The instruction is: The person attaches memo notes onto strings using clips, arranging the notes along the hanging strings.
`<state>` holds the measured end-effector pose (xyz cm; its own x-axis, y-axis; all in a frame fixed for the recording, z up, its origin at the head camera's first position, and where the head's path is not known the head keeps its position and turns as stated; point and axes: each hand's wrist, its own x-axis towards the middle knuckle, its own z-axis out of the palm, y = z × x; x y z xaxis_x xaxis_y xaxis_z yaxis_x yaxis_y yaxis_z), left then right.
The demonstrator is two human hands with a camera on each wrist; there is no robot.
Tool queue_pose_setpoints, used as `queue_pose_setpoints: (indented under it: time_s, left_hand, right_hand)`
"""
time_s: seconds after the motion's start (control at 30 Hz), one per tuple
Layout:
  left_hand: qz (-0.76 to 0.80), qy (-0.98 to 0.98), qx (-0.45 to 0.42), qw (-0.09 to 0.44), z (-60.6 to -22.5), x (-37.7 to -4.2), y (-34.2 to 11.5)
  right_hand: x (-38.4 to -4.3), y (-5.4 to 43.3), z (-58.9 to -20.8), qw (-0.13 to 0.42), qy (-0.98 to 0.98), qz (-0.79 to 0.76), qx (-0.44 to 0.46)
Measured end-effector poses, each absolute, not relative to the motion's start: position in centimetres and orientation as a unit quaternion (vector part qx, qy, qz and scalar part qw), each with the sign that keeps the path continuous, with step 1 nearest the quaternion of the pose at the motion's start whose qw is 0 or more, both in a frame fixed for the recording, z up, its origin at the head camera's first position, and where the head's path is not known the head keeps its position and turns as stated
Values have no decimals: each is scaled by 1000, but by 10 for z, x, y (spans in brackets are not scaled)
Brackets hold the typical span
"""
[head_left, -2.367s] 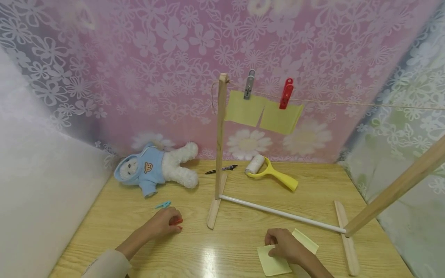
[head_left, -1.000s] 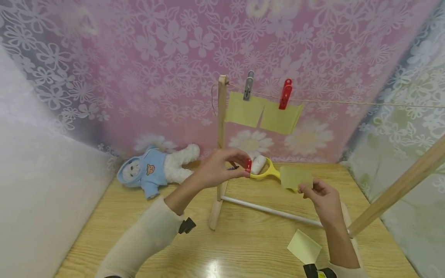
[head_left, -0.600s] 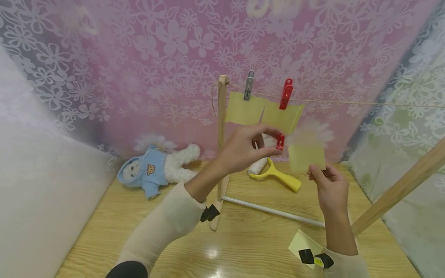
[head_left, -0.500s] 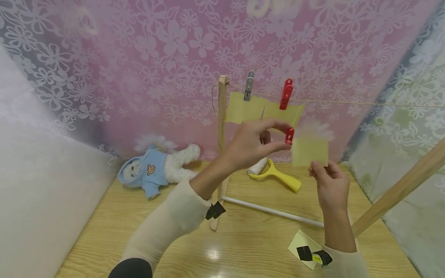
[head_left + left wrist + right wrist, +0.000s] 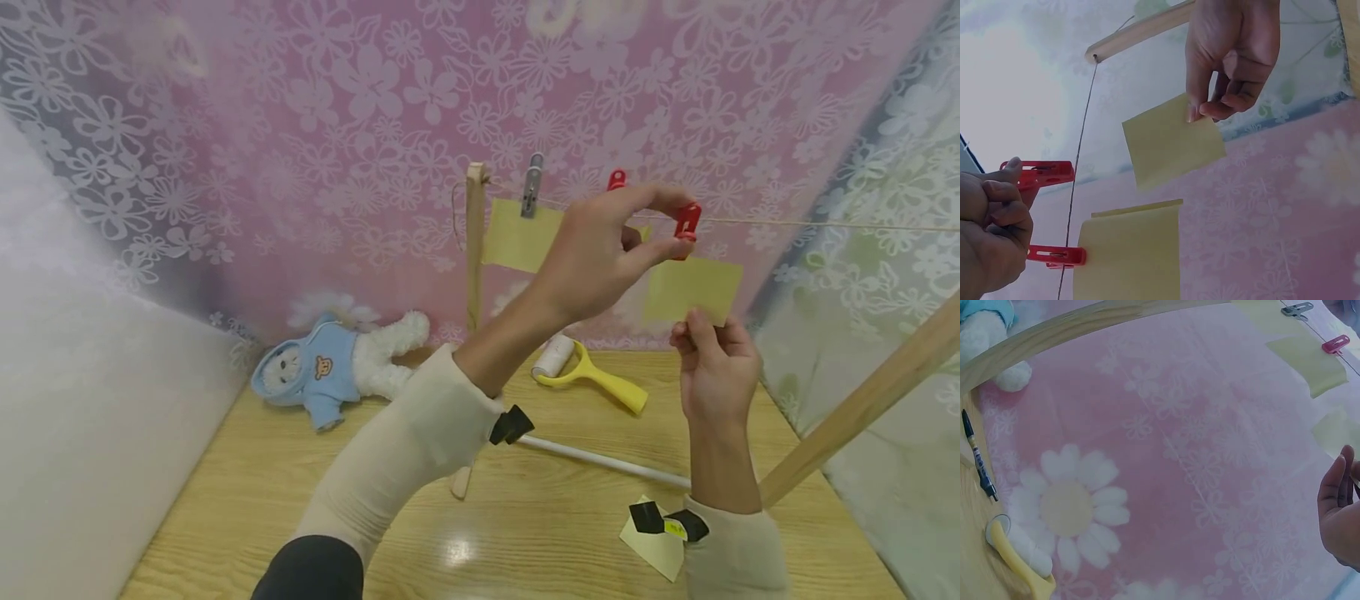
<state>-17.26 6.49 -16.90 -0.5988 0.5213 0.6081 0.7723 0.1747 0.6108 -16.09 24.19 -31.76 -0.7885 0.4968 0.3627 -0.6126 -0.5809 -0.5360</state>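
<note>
Right wrist: hand (image 5: 1342, 515) seemingly pinches paper (image 5: 1334, 432).

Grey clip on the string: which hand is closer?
Left. The left hand, pinching a red clip, is right of the grey clip and slightly lower. The right hand, holding yellow paper, is farther right and lower.

Left fingers (image 5: 660, 252) pinch a tilted red plastic clothespin (image 5: 691, 220) beside the string (image 5: 825, 224); right fingers (image 5: 702, 328) hold a flat yellow paper note (image 5: 693, 286) below.

Glare on table (image 5: 420, 542); left wrist view backlit.
</note>
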Motion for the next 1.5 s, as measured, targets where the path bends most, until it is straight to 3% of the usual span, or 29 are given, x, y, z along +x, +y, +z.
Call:
queue_pose_setpoints:
  time_s: [0.67, 1.1, 1.5]
  left_hand:
    - [-526, -763, -351, 135, -145, -179, 91]
    - [-501, -776, -351, 154, -150, -179, 96]
    - [-494, -793, -333, 130, -156, -180, 99]
  right_hand:
    - [-171, 233, -294, 320, -289, 894, 120]
    - [-169, 233, -291, 298, -289, 898, 144]
    - [-167, 236, -295, 303, -324, 881, 164]
